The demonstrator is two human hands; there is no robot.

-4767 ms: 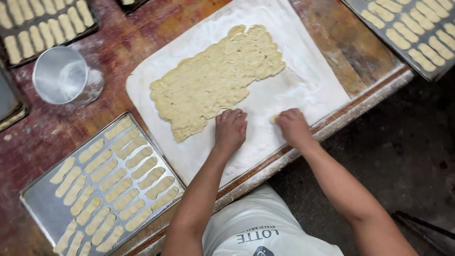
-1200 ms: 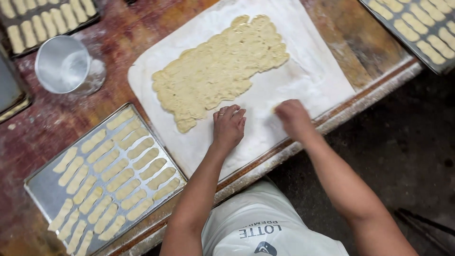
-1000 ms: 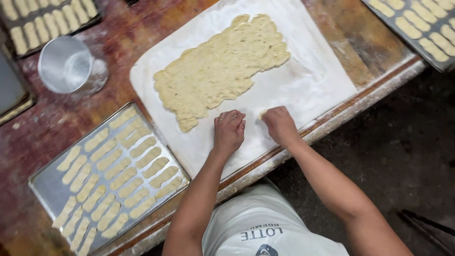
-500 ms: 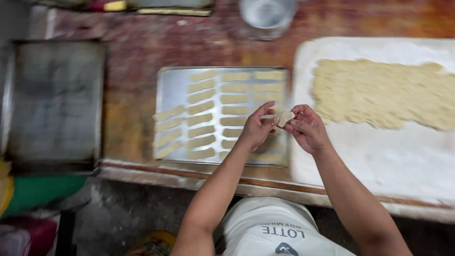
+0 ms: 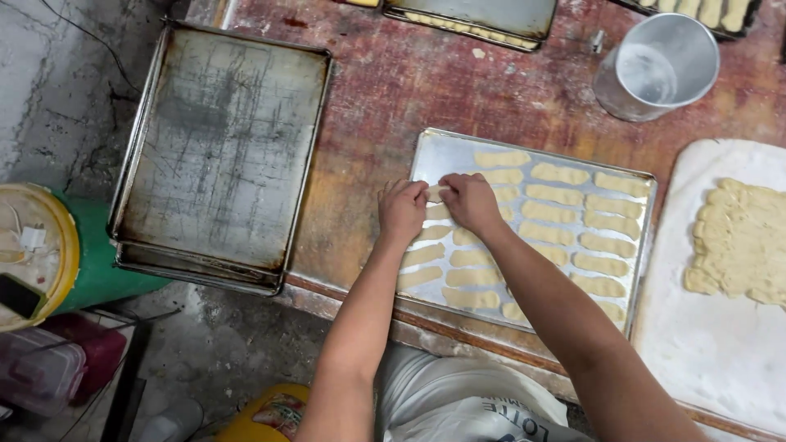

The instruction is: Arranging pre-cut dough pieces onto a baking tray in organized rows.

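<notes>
Dough sheet [image 5: 741,245] cut by right edge; dough piece [image 5: 434,193] mostly behind fingers [image 5: 413,190].

My left hand [image 5: 401,210] and right hand [image 5: 470,200] meet over the tray [image 5: 438,151], pinching a dough piece [image 5: 435,193] between the fingertips at its upper left. Rows of dough strips [image 5: 557,214] fill the tray. An empty tray [image 5: 221,147] sits to the left, a metal cup [image 5: 655,69] above, the dough sheet [image 5: 741,241] on the right.

Dough strips [image 5: 565,233] lie in the centre tray [image 5: 434,155]; empty trays [image 5: 221,147] upper left, cup [image 5: 655,65] upper right, dough sheet [image 5: 741,241] right.
</notes>
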